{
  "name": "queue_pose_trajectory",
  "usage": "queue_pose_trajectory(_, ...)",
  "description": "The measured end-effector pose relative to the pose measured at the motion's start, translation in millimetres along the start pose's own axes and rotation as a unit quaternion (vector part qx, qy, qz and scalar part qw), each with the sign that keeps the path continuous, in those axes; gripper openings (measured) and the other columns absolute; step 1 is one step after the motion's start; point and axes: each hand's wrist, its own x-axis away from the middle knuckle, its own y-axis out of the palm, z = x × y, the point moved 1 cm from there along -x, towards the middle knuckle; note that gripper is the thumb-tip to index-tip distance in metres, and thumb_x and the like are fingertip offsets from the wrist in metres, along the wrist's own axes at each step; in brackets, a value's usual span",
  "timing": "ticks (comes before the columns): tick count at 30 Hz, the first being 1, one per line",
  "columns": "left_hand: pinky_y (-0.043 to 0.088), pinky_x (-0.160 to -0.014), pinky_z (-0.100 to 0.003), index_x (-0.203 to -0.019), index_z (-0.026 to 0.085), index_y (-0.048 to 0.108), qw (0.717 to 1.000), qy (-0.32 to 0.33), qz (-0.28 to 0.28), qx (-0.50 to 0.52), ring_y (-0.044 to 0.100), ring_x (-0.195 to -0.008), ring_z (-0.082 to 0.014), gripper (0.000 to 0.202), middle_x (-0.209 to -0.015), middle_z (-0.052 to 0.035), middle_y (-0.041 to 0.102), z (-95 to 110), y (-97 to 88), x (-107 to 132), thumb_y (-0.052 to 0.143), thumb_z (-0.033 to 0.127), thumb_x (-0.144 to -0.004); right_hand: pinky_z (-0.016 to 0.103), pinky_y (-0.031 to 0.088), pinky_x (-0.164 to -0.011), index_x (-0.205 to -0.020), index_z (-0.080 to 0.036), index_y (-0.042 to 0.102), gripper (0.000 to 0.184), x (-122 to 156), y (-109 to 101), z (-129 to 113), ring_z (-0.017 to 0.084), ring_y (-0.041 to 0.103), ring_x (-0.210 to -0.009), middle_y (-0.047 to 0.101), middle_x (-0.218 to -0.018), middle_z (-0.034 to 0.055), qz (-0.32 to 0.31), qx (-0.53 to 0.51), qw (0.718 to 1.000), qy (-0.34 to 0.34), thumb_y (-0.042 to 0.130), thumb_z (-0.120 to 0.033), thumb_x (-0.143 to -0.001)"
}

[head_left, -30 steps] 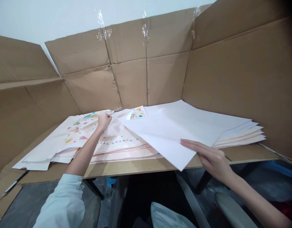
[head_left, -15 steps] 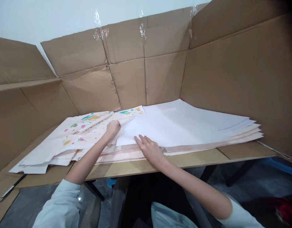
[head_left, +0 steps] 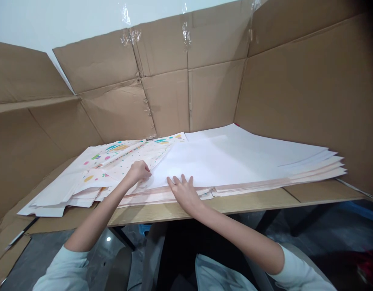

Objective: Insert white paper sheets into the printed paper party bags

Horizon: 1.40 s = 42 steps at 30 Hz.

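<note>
1. Sheet (head_left: 223,157) down! The near corner that had been lifted out in front of the table (head_left: 241,205) a second earlier had dropped, and the white face lay flat across the stacked layers (head_left: 323,171), reaching back toward the cardboard wall (head_left: 165,105).

2. Across came the right hand (head_left: 185,196)! It had left that raised corner and travelled to the sheet's near edge, toward the left end. Its grip was wide, fingers fanned apart and resting on the white surface, with nothing visibly pinched between them.

3. Over on the other side, the left hand (head_left: 139,170) had come nearer the front of the table. It was curled into a loose fist just where the sheet's left end met the printed sheets (head_left: 112,161); whether that grip pinched an edge, nobody could tell from this angle.

4. Those printed sheets had calmed down too: the part bunched up beside the left hand a second before lay flatter, a diagonal row of coloured marks showing.

5. So, by the look of it, the spreading was largely done, and both hands working around one end suggested small adjusting rather than carrying.
</note>
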Motion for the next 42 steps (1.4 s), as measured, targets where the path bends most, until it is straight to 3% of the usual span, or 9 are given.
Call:
queue_pose_trajectory(7,0.041,-0.059,-0.018,-0.076,0.013,0.067,0.997,-0.023,-0.044,0.054,0.058,-0.061,-0.0124,0.023,-0.057,-0.0026,0.061,-1,-11.9,20,0.052,0.017,-0.058,0.063,0.026,-0.083,-0.127,-0.018,0.038,0.044,-11,0,-7,0.035,0.034,-0.114,0.047,-0.116,0.0159,-0.034,-0.017,0.998,0.049,0.026,-0.010,-0.085)
queue_pose_trajectory(12,0.038,-0.057,-0.019,-0.068,0.014,0.067,1.000,-0.008,-0.002,0.020,0.057,-0.063,-0.0118,0.022,-0.058,-0.0024,0.061,-2,-10.7,27,0.048,0.014,-0.057,0.064,0.028,-0.079,-0.127,-0.019,0.038,0.043,-21,1,-18,0.035,0.040,-0.109,0.050,-0.111,0.0157,-0.014,-0.022,1.000,0.001,0.027,-0.013,-0.086)
queue_pose_trajectory(16,0.037,-0.055,-0.021,-0.066,0.015,0.068,1.000,-0.004,0.015,-0.015,0.056,-0.063,-0.0134,0.021,-0.059,-0.0032,0.061,0,-12.9,30,0.049,0.015,-0.057,0.059,0.036,-0.071,-0.125,-0.014,0.040,0.043,-34,-3,-23,0.032,0.050,-0.093,0.056,-0.095,0.0173,-0.039,-0.026,0.997,0.054,0.032,-0.010,-0.083)
queue_pose_trajectory(21,0.039,-0.060,-0.021,-0.074,0.015,0.069,0.998,-0.013,0.048,-0.047,0.057,-0.068,-0.0149,0.023,-0.068,-0.0059,0.063,7,-15.0,34,0.050,0.016,-0.061,0.059,0.033,-0.072,-0.123,-0.014,0.044,0.042,-42,-6,-32,0.034,0.049,-0.097,0.055,-0.098,0.0192,-0.071,-0.033,0.993,0.083,0.033,-0.009,-0.082)
queue_pose_trajectory(25,0.042,-0.065,-0.022,-0.079,0.013,0.068,0.993,0.015,0.079,-0.084,0.058,-0.072,-0.0165,0.025,-0.075,-0.0095,0.064,15,-4.5,30,0.051,0.016,-0.062,0.057,0.030,-0.079,-0.122,-0.012,0.045,0.042,-44,-10,-50,0.033,0.047,-0.102,0.052,-0.106,0.0219,-0.078,-0.032,0.996,0.040,0.030,-0.011,-0.083)
queue_pose_trajectory(30,0.042,-0.059,-0.022,-0.080,0.010,0.068,0.992,0.031,0.064,-0.106,0.058,-0.070,-0.0183,0.028,-0.073,-0.0119,0.063,24,7.3,18,0.052,0.016,-0.058,0.055,0.029,-0.084,-0.104,-0.008,0.058,0.035,-45,-13,-64,0.031,0.050,-0.098,0.054,-0.102,0.0192,-0.095,-0.038,0.995,0.001,0.032,-0.007,-0.080)
queue_pose_trajectory(35,0.040,-0.055,-0.018,-0.068,0.012,0.067,0.998,0.052,0.012,0.030,0.056,-0.062,-0.0135,0.021,-0.060,-0.0055,0.061,19,-0.5,10,0.051,0.016,-0.056,0.041,0.042,-0.065,-0.110,-0.004,0.051,0.037,-50,1,-52,0.027,0.055,-0.086,0.056,-0.092,0.0211,-0.043,-0.034,0.998,0.036,0.029,-0.004,-0.081)
queue_pose_trajectory(39,0.041,-0.053,-0.017,-0.063,0.012,0.066,0.986,0.072,-0.007,0.148,0.056,-0.058,-0.0119,0.018,-0.054,-0.0026,0.059,14,-4.8,1,0.050,0.015,-0.055,0.034,0.044,-0.064,-0.102,-0.006,0.055,0.031,-59,13,-45,0.024,0.056,-0.083,0.058,-0.088,0.0152,-0.013,-0.034,0.998,-0.051,0.032,-0.005,-0.081)
queue_pose_trajectory(42,0.044,-0.054,-0.017,-0.069,0.010,0.065,0.975,0.052,-0.059,0.205,0.058,-0.057,-0.0129,0.019,-0.053,-0.0026,0.058,14,-4.3,-6,0.052,0.013,-0.054,0.031,0.045,-0.069,-0.102,-0.007,0.055,0.030,-56,15,-36,0.020,0.056,-0.085,0.058,-0.093,0.0123,0.014,-0.038,0.994,-0.101,0.034,-0.006,-0.081)
